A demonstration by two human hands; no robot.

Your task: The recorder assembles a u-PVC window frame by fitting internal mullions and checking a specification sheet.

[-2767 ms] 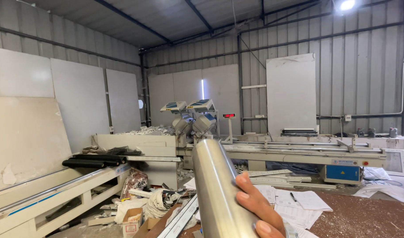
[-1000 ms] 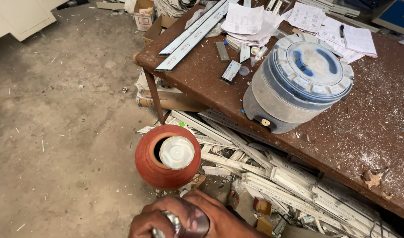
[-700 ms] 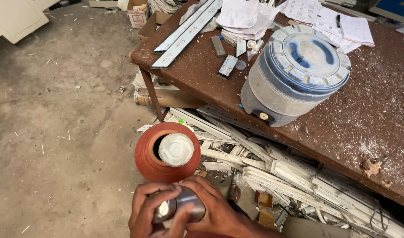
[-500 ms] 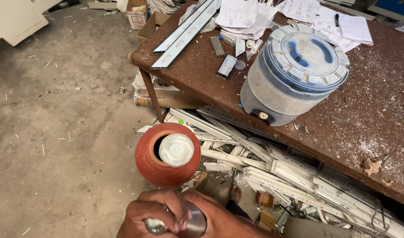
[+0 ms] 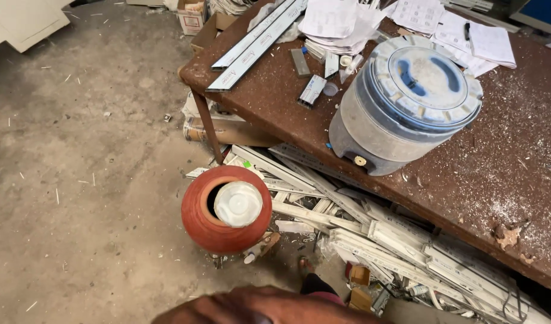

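A hand [image 5: 257,307] hung at the bottom edge above the clay pot [image 5: 225,210]; its grip was hidden. The pot stood on the floor beside the worktop [image 5: 455,174], its lid [image 5: 238,204] ajar, which a reach would need to clear.

bare hand [image 5: 263,307], no sleeve, sandalled foot [image 5: 305,265]

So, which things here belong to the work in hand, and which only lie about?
In hand:
- hand at the bottom edge; which one, cannot tell
- round red clay pot with white lid, nearest

Lying about:
- grey-blue round drum cooler
- brown dusty table
- metal strips
- papers
- white profile scraps
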